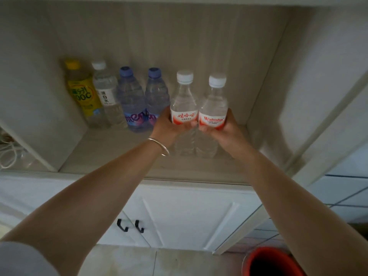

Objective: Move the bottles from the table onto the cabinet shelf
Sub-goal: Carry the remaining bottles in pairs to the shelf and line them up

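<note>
Two clear water bottles with white caps and red-and-white labels stand side by side on the cabinet shelf (pixel 111 154). My left hand (pixel 168 127) grips the left one (pixel 184 102) around its label. My right hand (pixel 224 130) grips the right one (pixel 215 104) the same way. To their left, a row stands against the back wall: a yellow drink bottle (pixel 81 90), a clear bottle with a white cap (pixel 105 92), and two blue-capped bottles (pixel 130 98) (pixel 156 94). The table is out of view.
The open shelf bay is bounded by side panels left and right. White cabinet doors with black handles (pixel 130 226) are below. White cables (pixel 10 152) lie in the bay to the left. A red bucket (pixel 272 261) sits on the floor at lower right.
</note>
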